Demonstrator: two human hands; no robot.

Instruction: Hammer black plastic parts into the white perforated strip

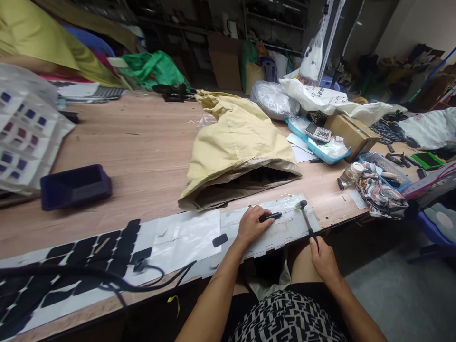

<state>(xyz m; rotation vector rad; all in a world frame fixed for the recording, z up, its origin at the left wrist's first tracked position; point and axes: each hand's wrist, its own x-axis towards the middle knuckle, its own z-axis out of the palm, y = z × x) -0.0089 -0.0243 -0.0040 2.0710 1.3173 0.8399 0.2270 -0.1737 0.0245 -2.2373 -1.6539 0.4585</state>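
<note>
Left hand [252, 222]: fingers closed on the rear end of a slim black rod-shaped piece [273, 216], held above or against the pale grey flat board [263, 244] at the table's near edge; contact with the board cannot be confirmed. The piece projects from the fingertips toward the right hand [323, 260], well apart from it. Its long axis runs nearly crosswise to the person, the free end to the right and slightly away.

Right hand: closed around the black handle of a small hammer with a silver shaft [306, 220]. The hammer's long axis runs forward and slightly left, head foremost. The head's yellow-green face points left, toward the piece, with a gap between.

Beyond the board lies a pale yellow fabric sack [242, 135], its mouth toward the person.
</note>
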